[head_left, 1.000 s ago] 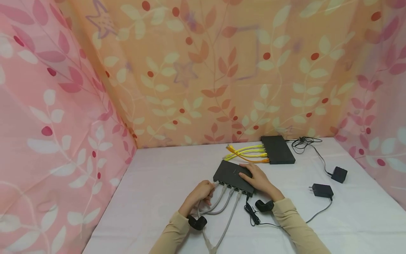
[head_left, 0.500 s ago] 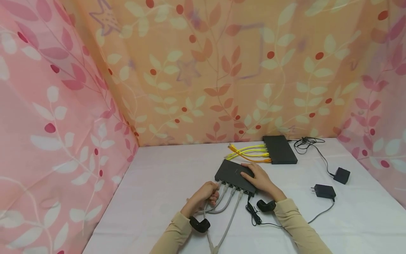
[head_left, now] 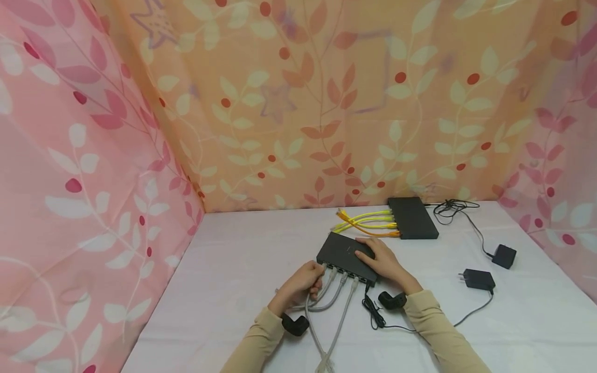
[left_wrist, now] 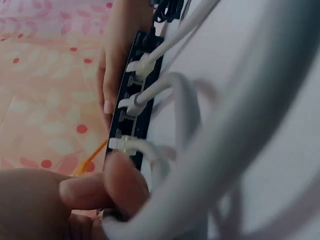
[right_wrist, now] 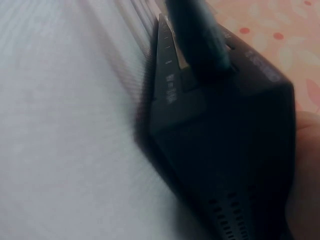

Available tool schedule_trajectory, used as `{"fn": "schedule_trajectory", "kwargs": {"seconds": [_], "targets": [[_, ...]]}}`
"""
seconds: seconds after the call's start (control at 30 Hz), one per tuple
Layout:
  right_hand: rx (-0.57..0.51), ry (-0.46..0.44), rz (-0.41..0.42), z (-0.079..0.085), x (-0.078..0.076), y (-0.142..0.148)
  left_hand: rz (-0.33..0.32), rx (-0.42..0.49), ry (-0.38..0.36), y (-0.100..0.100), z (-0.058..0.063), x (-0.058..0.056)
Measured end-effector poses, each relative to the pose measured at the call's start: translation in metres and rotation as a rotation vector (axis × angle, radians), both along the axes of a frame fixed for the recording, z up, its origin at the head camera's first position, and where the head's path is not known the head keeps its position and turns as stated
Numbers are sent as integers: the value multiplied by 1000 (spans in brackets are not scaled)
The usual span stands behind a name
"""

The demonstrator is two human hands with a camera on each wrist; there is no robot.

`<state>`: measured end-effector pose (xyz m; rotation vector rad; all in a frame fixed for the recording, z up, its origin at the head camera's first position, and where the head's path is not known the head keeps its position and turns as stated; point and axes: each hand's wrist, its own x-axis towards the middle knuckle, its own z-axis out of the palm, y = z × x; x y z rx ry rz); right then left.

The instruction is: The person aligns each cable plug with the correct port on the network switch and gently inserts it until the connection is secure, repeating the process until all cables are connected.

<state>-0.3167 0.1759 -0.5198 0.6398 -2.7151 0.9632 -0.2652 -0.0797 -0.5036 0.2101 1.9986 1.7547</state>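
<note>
A black network switch (head_left: pixel 345 254) lies at the table's middle, its port side toward me. My left hand (head_left: pixel 304 282) pinches a grey network cable (left_wrist: pixel 225 135) near its plug, at the switch's leftmost port; the fingers hide how far the plug sits in. More grey network cables (head_left: pixel 337 295) are plugged in along the same side. My right hand (head_left: pixel 384 261) rests on the switch's right end, thumb and fingers laid over the top. From the right wrist, the switch's end face (right_wrist: pixel 225 150) fills the view, a blurred dark cord in front.
A second black switch (head_left: pixel 412 218) with yellow and orange network cables (head_left: pixel 366 223) stands behind. Two power adapters, one nearer (head_left: pixel 479 280) and one farther (head_left: pixel 503 256), lie at right. A bundled black cord (head_left: pixel 373 313) lies beside my right wrist. A patterned curtain (head_left: pixel 280 129) closes the back.
My left hand has moved slightly up and right, closer against the switch's leftmost port. The held cable has shifted with it. My right hand keeps its place on the switch.
</note>
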Motion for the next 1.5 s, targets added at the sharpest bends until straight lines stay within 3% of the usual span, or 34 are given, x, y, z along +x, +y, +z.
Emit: {"fn": "schedule_trajectory", "kwargs": {"seconds": [0.23,0.37,0.47,0.7,1.0,1.13,1.5], "targets": [[-5,2,-2,-1,0,2,23,-518,429,-3,7,0],[2,5,-7,-1,0,3,101,-630,563,-2,9,-1],[5,14,-7,-1,-1,4,137,-647,609,-2,7,-4],[-8,6,8,1,-1,6,81,-463,517,-7,0,-20],[-25,-13,71,2,-3,9,-5,-344,364,-12,0,-30],[-34,-8,83,3,-2,9,-25,-333,344,-12,2,-30],[-31,-17,103,2,-5,9,32,-335,308,-11,-4,-33]]}}
